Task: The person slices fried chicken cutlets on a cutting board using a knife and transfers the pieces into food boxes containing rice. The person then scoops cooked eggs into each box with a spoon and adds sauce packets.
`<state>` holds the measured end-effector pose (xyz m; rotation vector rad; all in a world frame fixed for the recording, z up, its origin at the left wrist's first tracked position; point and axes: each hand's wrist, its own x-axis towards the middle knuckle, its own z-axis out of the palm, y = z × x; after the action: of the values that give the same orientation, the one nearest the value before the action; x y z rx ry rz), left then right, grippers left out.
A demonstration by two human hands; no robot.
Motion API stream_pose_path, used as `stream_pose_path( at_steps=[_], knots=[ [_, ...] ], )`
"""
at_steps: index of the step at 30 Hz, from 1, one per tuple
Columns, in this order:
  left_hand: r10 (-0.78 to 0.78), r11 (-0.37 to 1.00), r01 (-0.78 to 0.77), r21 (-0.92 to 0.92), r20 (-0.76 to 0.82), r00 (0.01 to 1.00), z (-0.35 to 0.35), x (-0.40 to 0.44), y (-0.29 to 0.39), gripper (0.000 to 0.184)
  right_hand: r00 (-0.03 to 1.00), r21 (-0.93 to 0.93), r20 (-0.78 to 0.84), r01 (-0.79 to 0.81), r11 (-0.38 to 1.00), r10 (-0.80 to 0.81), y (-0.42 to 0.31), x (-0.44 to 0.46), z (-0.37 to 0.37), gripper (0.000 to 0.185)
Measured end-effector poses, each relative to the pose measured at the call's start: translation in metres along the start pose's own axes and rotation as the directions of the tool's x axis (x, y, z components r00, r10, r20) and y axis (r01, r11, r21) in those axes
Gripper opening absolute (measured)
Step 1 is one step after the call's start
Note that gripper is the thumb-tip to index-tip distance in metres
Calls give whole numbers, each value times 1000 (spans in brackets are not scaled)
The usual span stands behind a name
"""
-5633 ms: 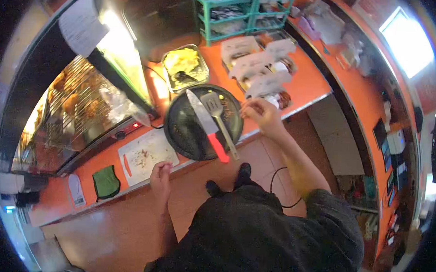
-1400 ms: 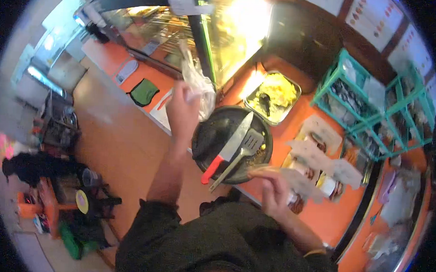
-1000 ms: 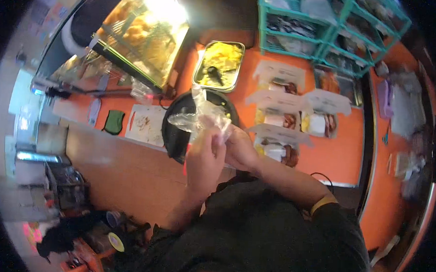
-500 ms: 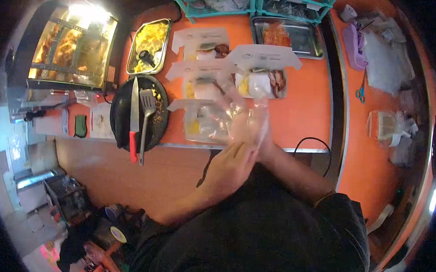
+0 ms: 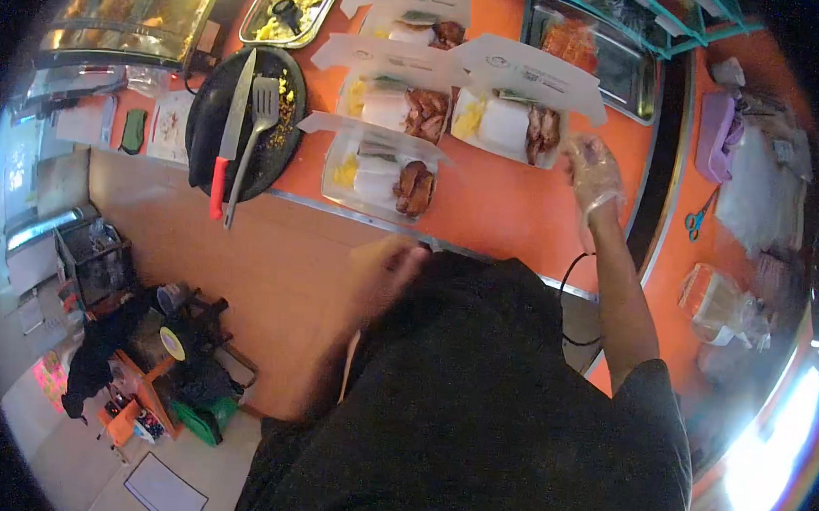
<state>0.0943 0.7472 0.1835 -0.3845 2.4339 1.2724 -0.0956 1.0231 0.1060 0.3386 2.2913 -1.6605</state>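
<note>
My right hand (image 5: 597, 177), in a clear plastic glove, is just right of the rightmost meal box (image 5: 499, 122). Its fingers are loosely bent and apart, with nothing visible in them. My left hand (image 5: 393, 262) is low by the front of my black shirt, below the counter edge; motion smears its fingers. Several open white meal boxes stand together on the orange counter (image 5: 494, 204). The nearest box (image 5: 341, 200) contains white rice, yellow food and browned meat (image 5: 414, 188). Similar portions show in the middle box (image 5: 377, 108) and the rightmost one.
A black round board (image 5: 210, 110) bears a red-handled knife (image 5: 236, 115) and a slotted turner (image 5: 265, 112). Behind are a tray of yellow food (image 5: 325, 1) and a metal tray (image 5: 632, 73). Blue scissors (image 5: 697, 221) and a purple basket (image 5: 714, 145) are on the right-hand counter.
My hands were together at the plastic glove in front of the boxes. They have parted: the gloved right moved right, the left down and left. The view has shifted; the nearest box is now unobstructed.
</note>
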Motion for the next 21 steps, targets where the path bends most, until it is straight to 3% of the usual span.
stream_pose_path(
  at_steps=[1, 2, 4, 7, 9, 12, 14, 15, 17, 21],
  knots=[
    [-43, 993, 32, -110, -101, 994, -4, -4, -19, 14, 997, -325, 45, -51, 944, 69, 6, 1, -3, 26],
    [-95, 975, 51, -218, -198, 976, -6, -9, -39, 15, 996, -332, 56, -52, 942, 75, 17, 0, 0, 26],
    [-180, 947, 92, -309, -269, 946, -10, -16, -74, 16, 961, -391, 131, 275, 878, -243, 40, -1, 8, 25],
    [-268, 904, 110, -414, -347, 898, -11, -20, -95, 17, 941, -380, 279, 290, 878, -190, -13, -12, 44, 23],
    [-280, 896, 104, -432, -367, 887, -7, -20, -101, 18, 836, -502, 365, 548, 669, -410, -26, 4, 77, 26],
    [-288, 884, 106, -455, -350, 892, -1, -17, -98, 17, 815, -556, 501, 560, 615, -289, -60, 18, 129, 29],
    [-260, 915, 117, -386, -341, 903, -1, -17, -86, 18, 662, -482, 670, 731, 483, -335, -52, 38, 161, 29],
    [-264, 924, 140, -355, -330, 907, 1, -18, -93, 18, 655, -477, 676, 738, 478, -337, -57, 41, 175, 29],
    [-270, 925, 147, -351, -335, 903, 2, -25, -100, 16, 724, -720, 689, 680, 141, 30, -66, 44, 197, 30],
    [-316, 908, 174, -381, -349, 882, 3, -41, -113, 15, 720, -699, 692, 684, 209, -45, -48, 54, 205, 21]
  ],
)
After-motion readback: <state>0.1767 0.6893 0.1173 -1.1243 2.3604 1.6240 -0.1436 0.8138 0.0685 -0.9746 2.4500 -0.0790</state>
